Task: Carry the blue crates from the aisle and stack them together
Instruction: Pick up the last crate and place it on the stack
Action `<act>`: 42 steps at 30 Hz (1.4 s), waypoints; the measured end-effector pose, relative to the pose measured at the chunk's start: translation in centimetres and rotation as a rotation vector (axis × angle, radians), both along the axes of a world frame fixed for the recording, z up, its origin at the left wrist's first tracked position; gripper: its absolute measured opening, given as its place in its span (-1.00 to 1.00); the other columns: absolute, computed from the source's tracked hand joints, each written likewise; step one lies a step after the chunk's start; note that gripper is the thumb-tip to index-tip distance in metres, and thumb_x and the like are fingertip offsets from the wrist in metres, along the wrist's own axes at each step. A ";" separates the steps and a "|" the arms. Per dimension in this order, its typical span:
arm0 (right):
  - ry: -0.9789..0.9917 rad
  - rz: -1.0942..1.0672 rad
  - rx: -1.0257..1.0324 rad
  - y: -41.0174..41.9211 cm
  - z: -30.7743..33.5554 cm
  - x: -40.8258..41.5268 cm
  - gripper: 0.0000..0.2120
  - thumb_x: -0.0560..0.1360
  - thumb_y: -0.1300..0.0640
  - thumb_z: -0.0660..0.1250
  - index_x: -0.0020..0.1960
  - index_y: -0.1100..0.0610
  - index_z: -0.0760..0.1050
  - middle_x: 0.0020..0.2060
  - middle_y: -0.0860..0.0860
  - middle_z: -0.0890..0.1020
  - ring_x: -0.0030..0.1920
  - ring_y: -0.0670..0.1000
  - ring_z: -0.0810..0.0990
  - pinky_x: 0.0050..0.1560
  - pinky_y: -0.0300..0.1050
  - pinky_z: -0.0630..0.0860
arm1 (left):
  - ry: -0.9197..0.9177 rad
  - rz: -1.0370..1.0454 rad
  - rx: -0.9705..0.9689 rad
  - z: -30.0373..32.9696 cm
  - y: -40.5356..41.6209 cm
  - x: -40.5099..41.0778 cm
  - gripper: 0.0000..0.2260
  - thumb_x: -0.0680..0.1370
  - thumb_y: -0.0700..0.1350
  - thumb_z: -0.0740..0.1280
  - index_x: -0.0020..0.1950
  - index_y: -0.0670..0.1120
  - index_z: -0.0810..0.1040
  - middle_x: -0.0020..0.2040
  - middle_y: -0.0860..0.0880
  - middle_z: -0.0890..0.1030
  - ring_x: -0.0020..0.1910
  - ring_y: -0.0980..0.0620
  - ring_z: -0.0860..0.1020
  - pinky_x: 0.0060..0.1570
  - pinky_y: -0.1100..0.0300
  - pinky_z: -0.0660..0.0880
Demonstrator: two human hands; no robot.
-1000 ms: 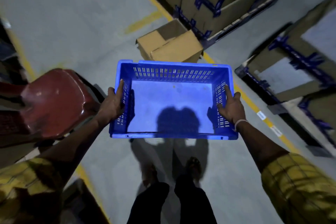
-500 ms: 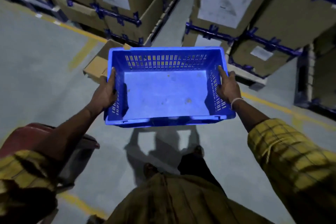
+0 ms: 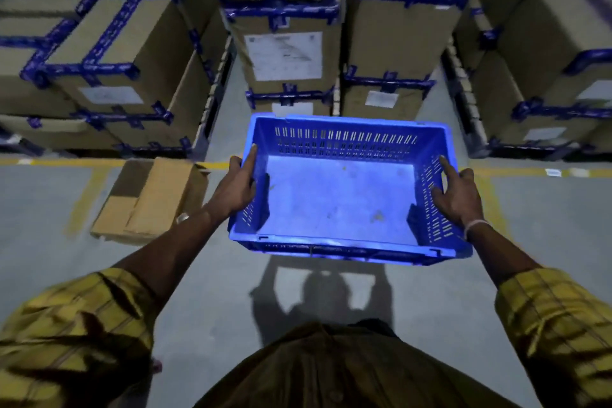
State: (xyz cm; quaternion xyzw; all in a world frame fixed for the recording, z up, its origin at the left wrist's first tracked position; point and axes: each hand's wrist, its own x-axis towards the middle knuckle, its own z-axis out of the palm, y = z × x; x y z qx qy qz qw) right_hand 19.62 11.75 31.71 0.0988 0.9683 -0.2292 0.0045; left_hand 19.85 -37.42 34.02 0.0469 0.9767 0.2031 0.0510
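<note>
A flattened brown cardboard box lay on the grey concrete floor at left. Beside it, the left hand gripped the left wall of an empty blue slotted plastic crate, thumb inside. The crate was held level above the floor, in front of stacked cardboard cartons bound with blue strapping. The right hand gripped its right wall.

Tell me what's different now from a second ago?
The person has turned: the red chair on the left is gone from view, and the strapped cartons now stand straight ahead, the loose cardboard box to the left. Unchanged: both hands, left and right, grip the empty blue crate.
</note>
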 end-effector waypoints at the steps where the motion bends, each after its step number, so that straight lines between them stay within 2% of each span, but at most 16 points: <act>1: 0.003 -0.032 -0.007 2.1 0.1 0.2 -0.32 0.54 0.15 0.35 0.60 -0.02 0.18 0.22 0.33 0.35 -0.11 0.39 0.55 0.06 0.15 0.53 | -0.004 -0.040 0.021 0.1 2.1 -1.2 -0.30 0.62 -0.18 0.24 0.68 -0.07 -0.06 0.20 -0.28 0.34 -0.14 -0.36 0.51 -0.12 -0.14 0.51; 5: 0.008 -0.178 -0.029 9.9 0.3 1.8 -0.32 0.54 0.16 0.35 0.60 -0.01 0.18 0.21 0.31 0.36 -0.07 0.40 0.55 0.11 0.16 0.52 | -0.005 -0.140 0.043 0.1 10.7 -6.6 -0.26 0.60 -0.21 0.25 0.68 -0.01 -0.08 0.31 -0.33 0.31 -0.08 -0.39 0.53 -0.04 -0.20 0.53; 10: -0.009 -0.360 -0.029 19.1 1.4 4.9 -0.32 0.54 0.13 0.33 0.60 -0.01 0.16 0.25 0.29 0.34 -0.10 0.39 0.56 0.06 0.11 0.52 | -0.022 -0.303 0.050 0.0 22.6 -12.4 -0.27 0.59 -0.24 0.25 0.68 -0.05 -0.06 0.25 -0.35 0.34 0.01 -0.37 0.52 0.07 -0.09 0.48; 13: -0.008 -0.465 -0.001 24.0 2.3 6.9 -0.32 0.55 0.12 0.32 0.60 0.01 0.15 0.25 0.29 0.33 -0.13 0.36 0.56 0.00 0.07 0.52 | -0.008 -0.418 0.058 0.0 29.6 -15.5 -0.29 0.55 -0.03 0.18 0.68 -0.03 -0.01 0.20 -0.41 0.42 0.01 -0.38 0.53 0.04 -0.07 0.48; 16: -0.013 -0.570 0.006 28.3 3.2 8.7 -0.32 0.55 0.11 0.32 0.61 -0.01 0.14 0.28 0.29 0.33 -0.16 0.34 0.56 -0.04 0.06 0.52 | 0.014 -0.514 0.060 -0.5 36.3 -18.7 -0.28 0.56 -0.10 0.23 0.68 -0.03 0.01 0.27 -0.41 0.38 0.05 -0.41 0.53 0.05 -0.11 0.49; 19: -0.011 -0.692 0.008 32.3 3.9 10.5 -0.32 0.54 0.08 0.32 0.60 -0.01 0.16 0.25 0.27 0.33 -0.10 0.35 0.57 0.05 0.10 0.53 | 0.022 -0.639 0.067 -0.3 43.7 -21.5 -0.27 0.53 -0.03 0.18 0.68 0.00 -0.02 0.23 -0.41 0.41 0.12 -0.39 0.50 0.09 -0.11 0.47; 22: -0.019 -0.810 0.013 35.9 4.2 11.5 -0.33 0.54 0.06 0.32 0.60 -0.02 0.17 0.22 0.25 0.33 -0.06 0.35 0.56 0.08 0.13 0.53 | 0.013 -0.705 0.078 -0.8 51.0 -24.3 -0.26 0.55 -0.19 0.26 0.68 0.02 -0.01 0.16 -0.37 0.42 0.01 -0.37 0.52 0.03 -0.10 0.50; 25: -0.037 -0.901 0.018 39.8 3.8 11.9 -0.32 0.54 0.07 0.34 0.60 -0.03 0.16 0.21 0.24 0.33 -0.08 0.36 0.57 0.04 0.12 0.53 | -0.002 -0.800 0.066 -1.6 58.2 -27.4 -0.26 0.53 -0.13 0.22 0.67 0.05 -0.01 0.13 -0.28 0.40 -0.06 -0.33 0.53 -0.01 -0.09 0.53; 30: -0.042 -1.056 0.025 45.7 3.3 10.8 -0.31 0.54 0.07 0.35 0.60 -0.04 0.16 0.23 0.25 0.33 -0.06 0.36 0.57 0.05 0.12 0.53 | -0.042 -0.936 0.085 -1.4 70.4 -31.9 -0.26 0.58 -0.18 0.24 0.67 0.12 -0.04 0.26 -0.26 0.34 0.02 -0.35 0.56 0.08 -0.13 0.54; 34: -0.033 -1.207 0.027 49.4 3.7 9.9 -0.31 0.54 0.08 0.35 0.60 -0.04 0.16 0.23 0.26 0.33 -0.08 0.35 0.57 0.03 0.09 0.52 | -0.010 -1.099 0.109 0.2 79.9 -35.2 -0.27 0.57 -0.25 0.24 0.68 -0.01 0.00 0.37 -0.39 0.33 0.10 -0.41 0.54 0.03 -0.07 0.50; 36: -0.026 -1.276 0.033 51.1 4.0 9.7 -0.32 0.54 0.09 0.34 0.60 -0.04 0.16 0.22 0.26 0.33 -0.08 0.35 0.57 0.02 0.09 0.52 | 0.019 -1.148 0.068 1.9 84.7 -36.2 -0.28 0.59 -0.25 0.24 0.68 -0.02 -0.01 0.34 -0.39 0.34 0.13 -0.39 0.51 0.06 -0.06 0.45; 38: -0.020 -1.353 0.014 52.8 4.0 9.7 -0.31 0.54 0.09 0.34 0.60 -0.04 0.16 0.22 0.25 0.33 -0.07 0.34 0.57 0.04 0.09 0.52 | 0.016 -1.192 0.072 2.6 89.4 -37.1 -0.29 0.61 -0.21 0.24 0.68 0.04 -0.02 0.31 -0.35 0.37 0.07 -0.34 0.53 0.02 -0.04 0.45; 40: 0.002 -1.412 0.002 54.9 4.0 9.9 -0.31 0.54 0.10 0.35 0.60 -0.05 0.16 0.21 0.24 0.34 -0.05 0.33 0.57 0.06 0.08 0.52 | -0.009 -1.272 0.062 2.8 94.1 -37.7 -0.29 0.61 -0.15 0.22 0.67 0.10 -0.06 0.27 -0.35 0.41 -0.10 -0.30 0.55 -0.13 -0.04 0.47; 42: 0.015 -1.467 0.001 57.4 4.0 10.2 -0.31 0.54 0.09 0.36 0.60 -0.05 0.16 0.22 0.24 0.34 -0.06 0.32 0.57 0.05 0.07 0.52 | -0.011 -1.346 0.087 2.3 99.4 -38.5 -0.31 0.59 -0.06 0.17 0.68 0.07 -0.05 0.17 -0.34 0.44 -0.20 -0.25 0.51 -0.22 -0.04 0.47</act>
